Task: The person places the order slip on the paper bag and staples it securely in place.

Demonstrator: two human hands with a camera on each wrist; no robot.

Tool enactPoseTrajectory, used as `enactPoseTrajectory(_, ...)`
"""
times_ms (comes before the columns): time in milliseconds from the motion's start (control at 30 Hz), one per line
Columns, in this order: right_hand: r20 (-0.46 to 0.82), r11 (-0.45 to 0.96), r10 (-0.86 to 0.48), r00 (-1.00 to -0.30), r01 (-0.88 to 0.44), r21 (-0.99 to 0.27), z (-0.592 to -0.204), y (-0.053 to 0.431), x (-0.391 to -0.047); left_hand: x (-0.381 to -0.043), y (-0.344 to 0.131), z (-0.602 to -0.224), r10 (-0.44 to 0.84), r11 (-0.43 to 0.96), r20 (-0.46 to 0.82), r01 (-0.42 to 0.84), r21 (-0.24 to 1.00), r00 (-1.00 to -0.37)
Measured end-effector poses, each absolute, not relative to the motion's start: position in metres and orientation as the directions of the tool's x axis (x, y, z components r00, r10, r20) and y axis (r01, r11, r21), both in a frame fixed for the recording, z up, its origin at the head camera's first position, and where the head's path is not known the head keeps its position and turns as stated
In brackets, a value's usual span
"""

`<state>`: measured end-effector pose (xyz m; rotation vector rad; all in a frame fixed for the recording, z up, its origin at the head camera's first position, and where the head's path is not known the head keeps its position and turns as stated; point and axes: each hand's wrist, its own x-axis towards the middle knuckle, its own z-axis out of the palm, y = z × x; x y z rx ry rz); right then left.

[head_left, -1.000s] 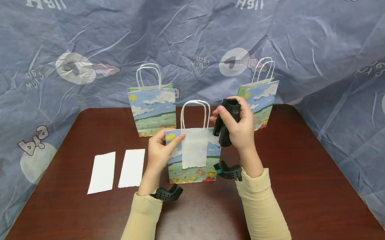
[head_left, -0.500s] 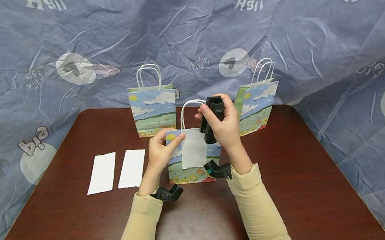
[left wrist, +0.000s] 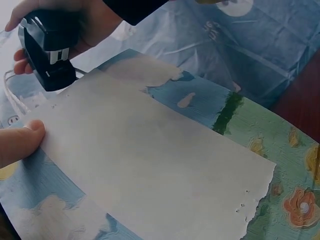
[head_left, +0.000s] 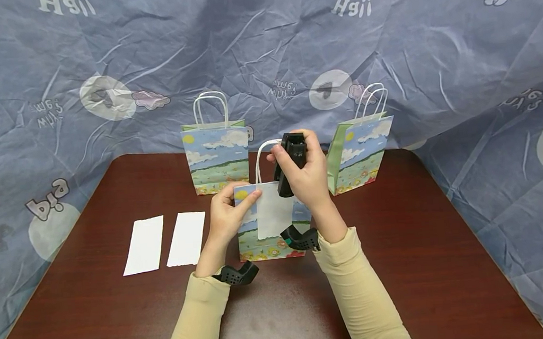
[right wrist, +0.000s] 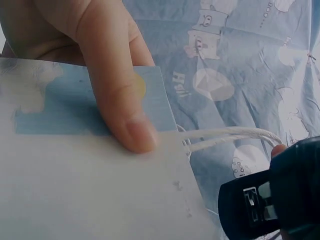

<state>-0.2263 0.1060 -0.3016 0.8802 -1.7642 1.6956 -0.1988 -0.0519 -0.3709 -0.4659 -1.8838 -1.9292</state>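
Note:
A paper gift bag [head_left: 250, 235] with a painted meadow and sky stands at the table's middle. Against its front lies a white paper slip [head_left: 272, 212], its upper edge level with the bag's rim. My left hand [head_left: 227, 210] pinches slip and rim at the upper left corner, thumb in front. My right hand [head_left: 307, 174] grips a black stapler [head_left: 290, 162] at the bag's top edge, right of the left thumb, hiding part of the white handle. In the right wrist view the stapler [right wrist: 252, 200] has its jaws apart, beside the rim and not round it.
Two more white slips, a left one [head_left: 144, 245] and a right one [head_left: 186, 238], lie on the table [head_left: 96, 311] to the left. Two similar bags stand behind, one at back left [head_left: 217, 160] and one at back right [head_left: 363, 154]. A patterned cloth [head_left: 261, 42] hangs behind.
My right hand has moved left with the stapler, from beside the bag's right edge to above the slip's upper right. The left hand, bag and slip stay put.

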Motion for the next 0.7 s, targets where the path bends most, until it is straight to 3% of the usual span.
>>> enactPoseTrajectory(233, 0.766, 0.033, -0.115, -0.633, -0.773, -0.634, -0.303, 0.101, -0.229, -0.198, -0.052, -0.371, -0.047, -0.005, 0.511, 0.511, 0.859, -0.859)
enactPoseTrajectory(700, 0.693, 0.159, -0.152, -0.705, -0.709, -0.687, -0.279, 0.086, -0.202, -0.198, -0.053, -0.370, -0.053, 0.001, 0.508, 0.509, 0.861, -0.859)
